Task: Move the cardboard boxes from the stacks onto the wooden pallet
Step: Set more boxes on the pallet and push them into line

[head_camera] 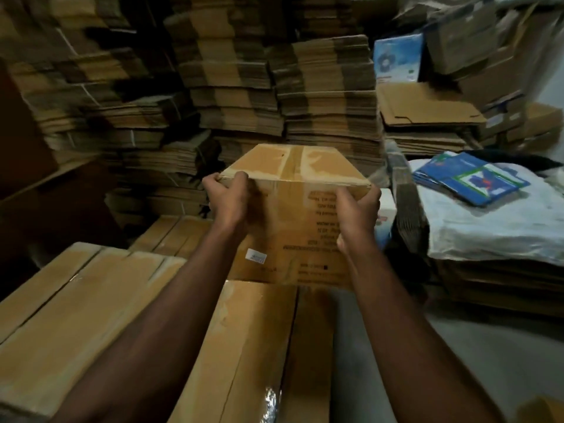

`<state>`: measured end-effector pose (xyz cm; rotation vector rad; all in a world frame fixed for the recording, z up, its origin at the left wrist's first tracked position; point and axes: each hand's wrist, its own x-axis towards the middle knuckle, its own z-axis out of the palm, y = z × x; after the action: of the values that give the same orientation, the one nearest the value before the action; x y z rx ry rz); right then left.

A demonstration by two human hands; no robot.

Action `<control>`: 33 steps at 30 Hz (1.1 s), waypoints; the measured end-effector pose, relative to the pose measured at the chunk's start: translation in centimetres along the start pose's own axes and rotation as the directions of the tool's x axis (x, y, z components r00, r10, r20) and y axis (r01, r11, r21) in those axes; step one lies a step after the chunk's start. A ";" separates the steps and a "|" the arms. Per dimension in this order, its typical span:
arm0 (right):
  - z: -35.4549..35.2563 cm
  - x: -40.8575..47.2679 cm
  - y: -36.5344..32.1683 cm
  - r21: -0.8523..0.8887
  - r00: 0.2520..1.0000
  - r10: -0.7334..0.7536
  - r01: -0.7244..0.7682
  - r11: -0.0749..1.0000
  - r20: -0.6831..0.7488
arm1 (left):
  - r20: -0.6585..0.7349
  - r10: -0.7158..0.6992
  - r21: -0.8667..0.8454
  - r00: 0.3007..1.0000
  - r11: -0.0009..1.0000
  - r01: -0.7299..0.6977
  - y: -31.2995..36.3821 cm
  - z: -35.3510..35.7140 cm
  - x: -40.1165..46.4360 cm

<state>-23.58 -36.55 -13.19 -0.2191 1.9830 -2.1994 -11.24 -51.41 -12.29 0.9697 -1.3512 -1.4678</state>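
At centre, above the near row of sealed cartons (100, 303): one taped cardboard box (300, 215), printed side toward the camera, held up in both hands. Left hand (229, 198) hooks fingers over the top-left corner; right hand (357, 213) clamps the right edge. Both grips full on the box. Flattened cardboard stacks (329, 96) behind; blue printed sheets (470, 178) to the right. Step looks like carry. Pallet not in view, so next move needs a turn to find it.

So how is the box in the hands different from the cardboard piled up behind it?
The held box is assembled and taped shut; the cardboard stacks are flattened sheets. The box shows printed text and a white label; the stacks look plain. Both are brown cardboard.
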 end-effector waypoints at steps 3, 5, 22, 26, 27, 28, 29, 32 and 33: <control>4.0 0.2 1.9 -0.005 0.997 0.058 -0.058 0.998 0.043 | -0.028 -0.008 0.011 1.000 1.000 0.008 -0.3 -2.6 3.5; 6.9 -0.5 2.9 -0.004 0.996 0.082 -0.081 0.997 0.033 | -0.021 -0.015 0.024 1.000 1.000 0.016 -1.0 -4.8 5.8; 31.3 1.8 15.7 -0.028 0.991 0.110 -0.112 0.993 -0.073 | 0.201 -0.100 0.041 0.975 0.995 0.093 -11.1 -16.5 32.2; 33.3 3.8 17.6 -0.077 0.996 0.071 -0.076 0.994 -0.059 | 0.217 -0.115 0.008 0.969 0.993 0.116 -13.6 -16.6 35.3; 33.8 4.4 18.3 -0.093 0.996 0.065 -0.070 0.993 -0.056 | 0.222 -0.122 0.002 0.967 0.992 0.125 -14.3 -16.6 36.1; 34.2 5.0 19.0 -0.107 0.997 0.061 -0.067 0.992 -0.051 | 0.224 -0.122 0.003 0.967 0.992 0.124 -15.1 -16.6 36.8; 34.6 5.6 19.7 -0.124 0.997 0.058 -0.064 0.990 -0.048 | 0.230 -0.120 0.007 0.966 0.993 0.122 -15.9 -16.5 37.6; 35.4 7.5 22.0 -0.176 0.998 0.033 -0.040 0.984 -0.045 | 0.272 -0.119 0.013 0.955 0.993 0.120 -18.3 -16.2 39.5; 35.6 8.0 22.7 -0.186 0.999 0.023 -0.031 0.982 -0.040 | 0.289 -0.116 0.007 0.950 0.993 0.119 -19.0 -16.0 40.2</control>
<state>-22.79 -75.18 -32.13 -0.1743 2.2002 -2.0162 -9.88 -94.44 -31.91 0.8640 -1.5122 -1.7589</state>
